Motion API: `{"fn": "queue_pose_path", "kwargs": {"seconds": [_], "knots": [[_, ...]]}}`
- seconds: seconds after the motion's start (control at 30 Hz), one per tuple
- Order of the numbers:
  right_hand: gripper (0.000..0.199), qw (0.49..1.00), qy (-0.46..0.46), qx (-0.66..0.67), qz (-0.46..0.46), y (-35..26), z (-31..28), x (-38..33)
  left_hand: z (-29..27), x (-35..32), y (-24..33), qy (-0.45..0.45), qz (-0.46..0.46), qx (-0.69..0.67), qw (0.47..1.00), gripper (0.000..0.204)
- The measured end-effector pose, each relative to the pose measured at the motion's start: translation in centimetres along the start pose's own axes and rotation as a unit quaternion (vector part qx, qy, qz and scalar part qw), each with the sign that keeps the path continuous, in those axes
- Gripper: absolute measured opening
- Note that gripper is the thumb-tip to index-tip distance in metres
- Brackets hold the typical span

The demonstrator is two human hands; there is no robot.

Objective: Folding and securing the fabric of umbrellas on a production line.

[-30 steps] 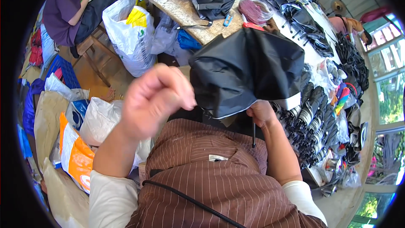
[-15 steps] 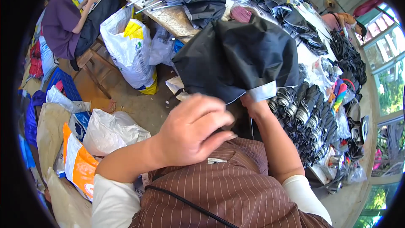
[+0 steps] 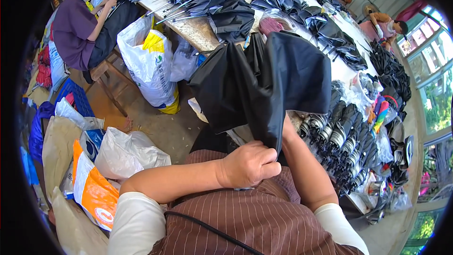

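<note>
The black umbrella (image 3: 264, 85) hung at centre frame, its folds gathered. The left hand (image 3: 249, 164) was clenched on the fabric's lower edge. The right hand was hidden behind the cloth; its grip could not be determined. Rolled umbrellas (image 3: 342, 134) lay at right on the tabletop (image 3: 193, 26).

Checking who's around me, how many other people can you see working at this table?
2: a person in a purple top at the table's upper-left end, and a person in pink at the far upper right. Others may be hidden.
</note>
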State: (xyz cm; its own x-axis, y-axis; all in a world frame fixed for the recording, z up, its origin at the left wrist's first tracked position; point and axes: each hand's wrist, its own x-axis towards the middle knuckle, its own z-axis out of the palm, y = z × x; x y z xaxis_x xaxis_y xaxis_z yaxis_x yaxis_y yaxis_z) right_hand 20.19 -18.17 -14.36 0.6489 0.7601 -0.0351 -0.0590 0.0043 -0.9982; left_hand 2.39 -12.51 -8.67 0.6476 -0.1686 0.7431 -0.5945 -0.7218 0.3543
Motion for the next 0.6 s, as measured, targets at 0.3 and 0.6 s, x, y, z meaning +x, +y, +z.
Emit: {"fn": "queue_pose_path", "kwargs": {"seconds": [0.3,0.6], "knots": [[0.037,0.995,0.027,0.06,0.077,-1.7,-0.4,-2.5,-10.8,3.6,-1.8,0.209,-0.09,0.126,0.966,0.029],[0.038,0.995,0.037,-0.074,0.048,-0.2,-2.0,-5.1,-16.6,4.1,2.3,-0.091,-0.236,-0.418,0.873,0.035]]}}
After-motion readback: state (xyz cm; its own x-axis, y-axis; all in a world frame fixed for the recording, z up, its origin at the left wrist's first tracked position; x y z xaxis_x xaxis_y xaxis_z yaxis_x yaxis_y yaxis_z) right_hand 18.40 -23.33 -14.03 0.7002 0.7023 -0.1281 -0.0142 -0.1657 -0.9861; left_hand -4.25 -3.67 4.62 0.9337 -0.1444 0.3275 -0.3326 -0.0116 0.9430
